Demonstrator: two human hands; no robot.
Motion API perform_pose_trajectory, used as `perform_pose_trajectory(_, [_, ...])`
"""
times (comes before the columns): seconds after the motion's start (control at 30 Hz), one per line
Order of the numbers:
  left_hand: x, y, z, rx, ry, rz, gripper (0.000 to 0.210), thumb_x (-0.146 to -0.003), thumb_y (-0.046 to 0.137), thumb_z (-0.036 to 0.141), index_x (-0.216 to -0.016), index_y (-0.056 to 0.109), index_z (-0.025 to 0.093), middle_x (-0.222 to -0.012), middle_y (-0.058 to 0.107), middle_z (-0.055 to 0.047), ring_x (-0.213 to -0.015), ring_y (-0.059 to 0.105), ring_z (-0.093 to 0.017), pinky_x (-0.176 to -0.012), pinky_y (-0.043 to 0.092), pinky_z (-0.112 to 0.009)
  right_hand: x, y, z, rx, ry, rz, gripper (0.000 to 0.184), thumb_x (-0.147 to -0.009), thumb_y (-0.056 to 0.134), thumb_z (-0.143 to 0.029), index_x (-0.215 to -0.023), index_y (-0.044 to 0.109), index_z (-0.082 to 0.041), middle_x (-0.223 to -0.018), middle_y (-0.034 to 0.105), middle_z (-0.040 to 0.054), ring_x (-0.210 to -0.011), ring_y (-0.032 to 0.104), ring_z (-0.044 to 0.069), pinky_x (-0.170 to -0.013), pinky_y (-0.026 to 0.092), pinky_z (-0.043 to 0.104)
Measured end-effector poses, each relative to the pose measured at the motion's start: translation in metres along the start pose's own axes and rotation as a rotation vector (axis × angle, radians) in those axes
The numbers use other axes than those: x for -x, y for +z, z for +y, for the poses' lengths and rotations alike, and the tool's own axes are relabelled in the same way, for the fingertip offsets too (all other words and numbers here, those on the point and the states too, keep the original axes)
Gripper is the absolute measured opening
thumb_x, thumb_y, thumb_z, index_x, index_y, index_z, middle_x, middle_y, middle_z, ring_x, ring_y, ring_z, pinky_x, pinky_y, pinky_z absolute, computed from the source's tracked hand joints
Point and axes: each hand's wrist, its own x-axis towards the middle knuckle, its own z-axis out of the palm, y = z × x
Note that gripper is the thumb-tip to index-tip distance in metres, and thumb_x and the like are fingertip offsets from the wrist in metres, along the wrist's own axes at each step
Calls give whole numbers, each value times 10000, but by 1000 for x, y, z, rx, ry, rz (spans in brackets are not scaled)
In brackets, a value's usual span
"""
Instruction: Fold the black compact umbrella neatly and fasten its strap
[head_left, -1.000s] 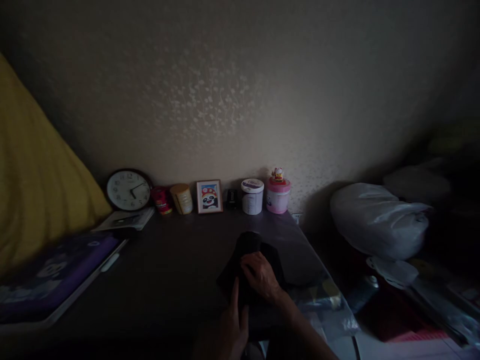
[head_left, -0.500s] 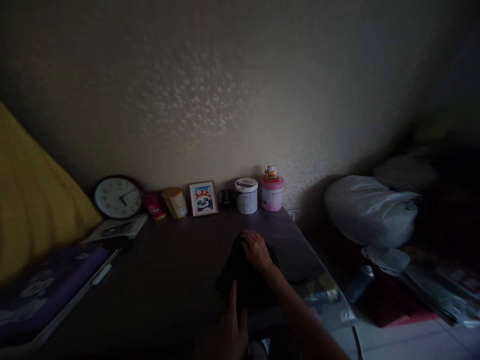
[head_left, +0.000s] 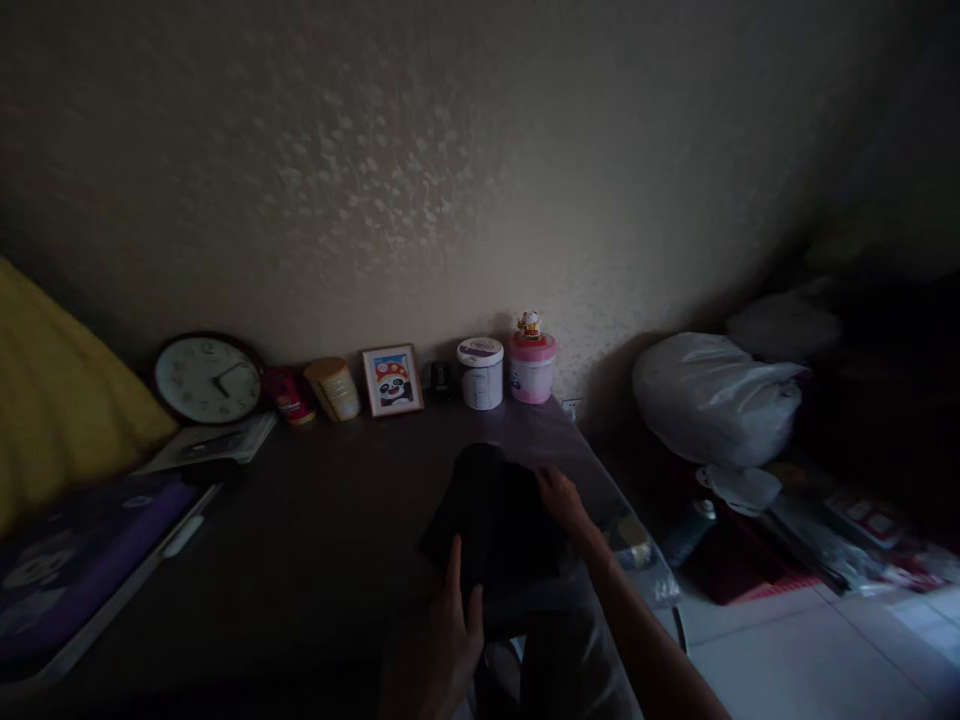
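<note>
- Our left hand (head_left: 450, 640) lay open, its fingers flat on the dark folded cloth (head_left: 491, 520).
- Our right hand (head_left: 562, 500) touched its right edge; whether that grip was closed, we couldn't tell.
- The cloth lay bunched on the bench (head_left: 315, 540).

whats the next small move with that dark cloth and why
Probably sweep the right hand outward along the dark cloth to flatten it. That hand rests at its right edge, the left hand pins the near edge, and the cloth looks bunched on the table.
</note>
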Motion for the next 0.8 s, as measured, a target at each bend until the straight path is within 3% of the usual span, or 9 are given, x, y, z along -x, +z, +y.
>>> perform_pose_trajectory(0.13, [-2, 5, -5, -7, 47, 41, 568, -888, 228, 418, -1392, 35, 242, -1252, 519, -83, -948, 603, -163, -814, 401, -260, 5, -3, 1, -51, 31, -48, 244, -808, 432, -208, -959, 620, -171, -925, 670, 85, -883, 612, 193, -744, 426, 262])
perform_pose_trajectory(0.43, [-2, 6, -4, -34, 39, 39, 573, -891, 243, 397, -1392, 14, 240, -1210, 556, -75, -970, 594, -158, -828, 395, -262, 10, -11, -20, -166, -17, -72, 328, -797, 459, -217, -1103, 557, -158, -1004, 654, 76, -952, 595, 190, -795, 432, 272])
perform_pose_trajectory(0.6, [-2, 6, -5, -26, 49, 36, 581, -890, 244, 414, -1393, 23, 227, -1262, 509, -87, -990, 586, -161, -818, 397, -254, 13, -19, -25, -184, -34, -85, 323, -787, 474, -206, -1096, 563, -178, -1012, 654, 64, -955, 594, 193, -803, 431, 280])
perform_pose_trajectory(0.8, [-3, 8, -6, -81, 44, 58, 579, -888, 253, 414, -1393, 26, 242, -1201, 563, -79, -935, 611, -163, -854, 381, -275, 14, -21, -31, -210, -29, -109, 325, -796, 472, -262, -1088, 574, -161, -1008, 654, 70, -931, 601, 190, -785, 441, 274])
